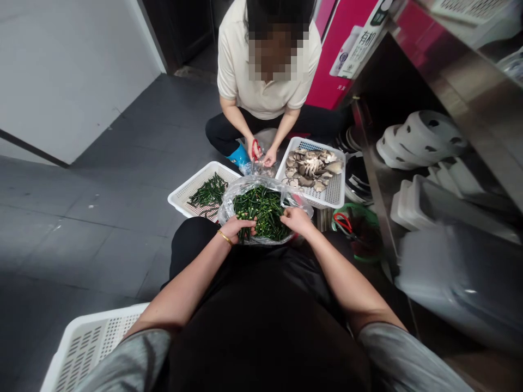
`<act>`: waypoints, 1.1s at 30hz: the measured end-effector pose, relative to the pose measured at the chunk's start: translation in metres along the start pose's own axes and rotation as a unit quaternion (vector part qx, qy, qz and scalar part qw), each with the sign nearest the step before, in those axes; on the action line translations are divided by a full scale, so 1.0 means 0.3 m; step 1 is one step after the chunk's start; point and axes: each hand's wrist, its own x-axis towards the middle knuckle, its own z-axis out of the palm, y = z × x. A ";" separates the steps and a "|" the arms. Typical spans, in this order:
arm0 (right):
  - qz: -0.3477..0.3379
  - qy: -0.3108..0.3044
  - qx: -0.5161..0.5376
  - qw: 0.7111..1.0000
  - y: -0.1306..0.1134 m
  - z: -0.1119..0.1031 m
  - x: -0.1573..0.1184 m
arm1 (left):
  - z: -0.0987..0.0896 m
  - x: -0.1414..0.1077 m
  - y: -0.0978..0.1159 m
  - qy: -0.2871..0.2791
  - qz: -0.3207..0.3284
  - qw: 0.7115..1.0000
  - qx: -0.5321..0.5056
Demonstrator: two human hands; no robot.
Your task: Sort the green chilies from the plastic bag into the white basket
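Green chilies (262,209) sit 2 o'clock off left hand (237,227), 10 o'clock off right hand (297,220); fingers half-curled, can't tell what's pinched.

Centre: bag (227,200), thin clear plastic, glossy, crinkled; green peppers (261,207), smooth, shiny-skinned.
Right of centre: basket (335,188), perforated plastic; mushrooms (310,169), matt.
Lower centre: garment front (261,326), cloth, mostly matt.
Left: floor tiles (102,207), smooth, faint sheen.
Upper right: shelf edge (457,81), metal, reflective.
Lower left of centre: bracelet (224,237), metallic, shiny.
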 end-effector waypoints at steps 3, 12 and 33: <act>0.018 0.012 0.175 0.984 -0.010 0.037 -0.023 | 0.019 0.015 -0.011 -0.004 0.019 1.000 0.012; -0.053 -0.075 0.451 0.888 -0.152 0.161 -0.060 | 0.057 0.040 -0.026 0.034 0.066 0.995 0.063; -0.115 0.106 -0.159 0.975 -0.147 -0.064 -0.010 | -0.019 -0.047 0.158 0.027 0.064 0.994 0.088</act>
